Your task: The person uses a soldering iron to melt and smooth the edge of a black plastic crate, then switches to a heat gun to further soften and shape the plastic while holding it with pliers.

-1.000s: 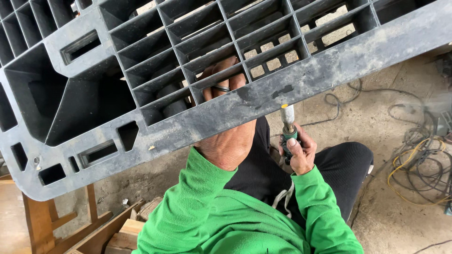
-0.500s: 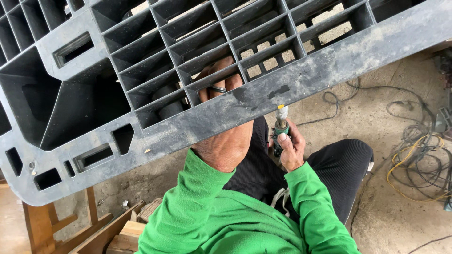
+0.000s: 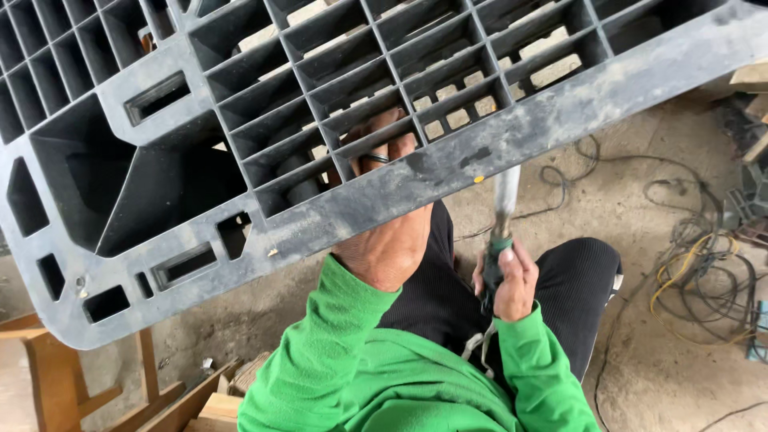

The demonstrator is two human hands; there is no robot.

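Black plastic pallet (image 3: 240, 160) tilts above the person's lap, its grey edge rail facing the camera. Left hand (image 3: 384, 232) grips that rail, fingers hooked through the grid. Right hand (image 3: 508, 280) has fingers wrapped around a green-handled tool (image 3: 500, 224), tip touching the rail. Cables (image 3: 704, 272) lie on the concrete floor (image 3: 640, 376).

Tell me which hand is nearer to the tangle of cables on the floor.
Right. The right hand, gripping the green-handled tool, is on the same side as the cables. The left hand grips the black plastic pallet, farther from them.
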